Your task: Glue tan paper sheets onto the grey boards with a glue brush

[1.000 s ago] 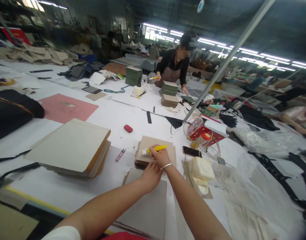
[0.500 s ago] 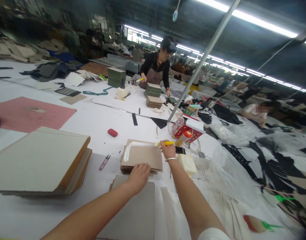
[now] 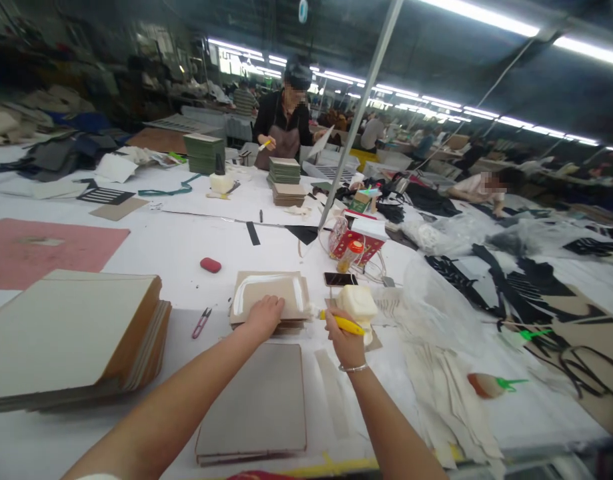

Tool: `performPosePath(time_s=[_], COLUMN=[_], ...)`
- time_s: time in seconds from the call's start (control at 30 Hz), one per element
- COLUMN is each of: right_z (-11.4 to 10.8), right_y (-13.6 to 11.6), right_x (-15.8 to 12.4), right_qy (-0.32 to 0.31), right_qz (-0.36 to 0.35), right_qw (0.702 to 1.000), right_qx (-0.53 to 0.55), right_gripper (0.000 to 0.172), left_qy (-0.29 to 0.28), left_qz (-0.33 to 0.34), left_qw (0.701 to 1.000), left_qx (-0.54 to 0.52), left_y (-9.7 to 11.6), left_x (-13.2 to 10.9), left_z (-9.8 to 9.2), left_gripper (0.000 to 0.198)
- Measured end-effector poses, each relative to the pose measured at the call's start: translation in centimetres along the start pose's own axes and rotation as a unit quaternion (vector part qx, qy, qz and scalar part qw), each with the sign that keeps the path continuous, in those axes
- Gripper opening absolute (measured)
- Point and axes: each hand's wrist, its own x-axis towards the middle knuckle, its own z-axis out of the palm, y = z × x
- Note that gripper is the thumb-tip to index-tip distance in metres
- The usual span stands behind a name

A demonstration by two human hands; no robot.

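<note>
My right hand (image 3: 347, 337) is closed round a yellow-handled brush (image 3: 347, 324), whose pale tip is at the right edge of a small stack of brown boards (image 3: 246, 303). A wet white line of glue (image 3: 256, 281) runs along the left, top and right of the top board. My left hand (image 3: 266, 315) lies on that board's front part, its fingers resting on the surface. Just beyond my right hand stands a cream-coloured container (image 3: 357, 301). Larger grey boards (image 3: 256, 407) lie in front of the small stack.
A tall stack of large boards (image 3: 71, 327) is at the left. Pink snips (image 3: 202, 323), a red oval case (image 3: 211, 265) and a phone (image 3: 340, 279) lie about. A red box (image 3: 359, 237) stands by a pole. Across the table a person (image 3: 283, 120) holds a brush and a sheet.
The brush has moved from the top edge to the right edge, and the glue line now extends down the right side. My left hand has shifted onto the board. The person opposite has raised a sheet.
</note>
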Motion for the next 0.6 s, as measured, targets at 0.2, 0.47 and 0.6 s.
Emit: performPosePath(time_s=[0.2, 0.47, 0.6], right_z=[0.9, 6.6, 8.0], right_y=[1.0, 2.4, 2.1], right_x=[-2.2, -1.3, -0.5], right_qy=[0.027, -0.006, -0.048], right_qz=[-0.005, -0.141, -0.182], right_qw=[0.996, 0.976, 0.935], right_qx=[0.081, -0.164, -0.301], right_gripper=[0.037, 0.025, 0.019], left_qy=[-0.075, 0.019, 0.208], left_qz=[0.021, 0.026, -0.068], left_qw=[0.997, 0.999, 0.975], left_qx=[0.008, 0.034, 0.034], left_y=[-0.9, -0.7, -3.6], left_x=[0.2, -0.8, -2.5], left_z=[-1.5, -3.0, -7.8], left_gripper=[0.034, 0.018, 0.018])
